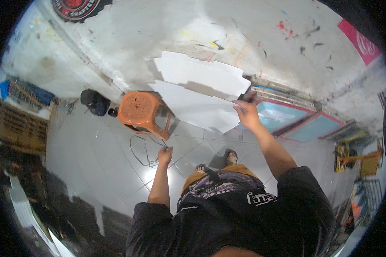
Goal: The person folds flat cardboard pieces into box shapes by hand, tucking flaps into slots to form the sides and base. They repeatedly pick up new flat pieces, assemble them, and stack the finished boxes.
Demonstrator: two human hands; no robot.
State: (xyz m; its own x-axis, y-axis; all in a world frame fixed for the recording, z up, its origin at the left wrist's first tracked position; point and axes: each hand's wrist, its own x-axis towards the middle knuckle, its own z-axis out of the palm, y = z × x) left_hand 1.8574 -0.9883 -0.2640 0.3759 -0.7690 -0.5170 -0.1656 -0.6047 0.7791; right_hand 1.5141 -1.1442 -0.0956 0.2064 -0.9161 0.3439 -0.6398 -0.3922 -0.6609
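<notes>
My right hand (246,112) pinches the right end of a white sheet (197,105) with stepped, cut-looking edges. The sheet hangs at a slant in front of me. Just behind it, against the wall, shows a second white piece (201,75) with a similar jagged outline; whether the two are joined I cannot tell. Lower and to the left, my left hand (165,155) is closed. A thin dark looped strip (133,147) runs up to its fingers and appears to be held there, though the grip itself is too small to make out fully.
An orange plastic stool (139,107) stands on the tiled floor (111,171), left of the sheet. Beyond it lies a black bundle (94,102). Framed panels (283,113) lean by the paint-marked wall (261,34) at right. A wooden rack (19,124) stands far left.
</notes>
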